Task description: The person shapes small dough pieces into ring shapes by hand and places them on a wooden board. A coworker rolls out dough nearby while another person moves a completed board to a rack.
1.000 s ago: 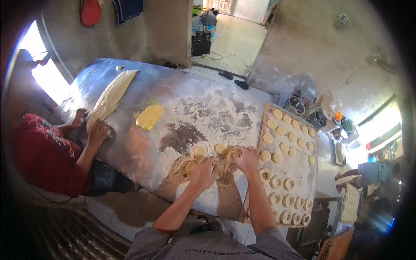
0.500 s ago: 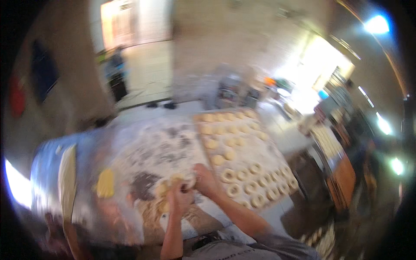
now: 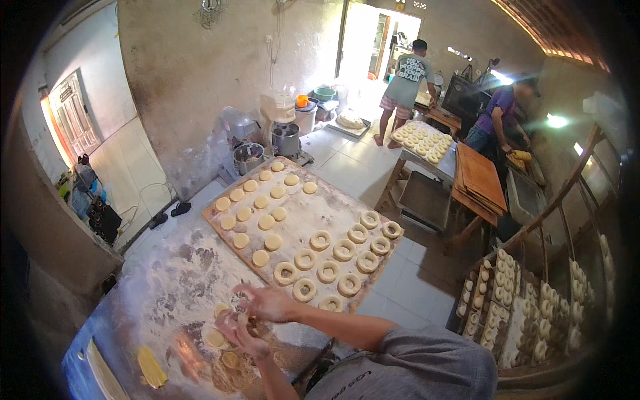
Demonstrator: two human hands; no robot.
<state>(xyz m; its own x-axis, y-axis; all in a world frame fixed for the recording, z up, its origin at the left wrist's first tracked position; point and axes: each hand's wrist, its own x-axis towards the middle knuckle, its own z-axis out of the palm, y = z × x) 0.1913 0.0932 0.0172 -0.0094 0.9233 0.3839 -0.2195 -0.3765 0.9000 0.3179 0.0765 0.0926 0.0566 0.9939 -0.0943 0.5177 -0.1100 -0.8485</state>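
Above the floured worktable (image 3: 170,283), my left hand (image 3: 243,337) and my right hand (image 3: 267,305) are close together, fingers curled around a small piece of pale dough (image 3: 244,319) that they mostly hide. Round dough pieces (image 3: 215,338) lie beside my left hand. Another dough round (image 3: 230,360) rests on a brownish, crumbly patch below it. Beyond my hands is a floured wooden board (image 3: 293,220). Flat dough discs (image 3: 261,201) are at its far and left parts, and dough rings (image 3: 328,271) fill its near right part.
A yellow slab (image 3: 152,367) and a long pale strip (image 3: 103,373) lie at the near left. Mixers (image 3: 287,137) stand by the wall. Two people (image 3: 408,77) work at the back, near a tray of dough rings (image 3: 423,140). A rack (image 3: 513,300) of dough rings stands at right.
The view has swung right and sharpened, so the rack and both co-workers now show plainly. My hands remain together over the worktable.
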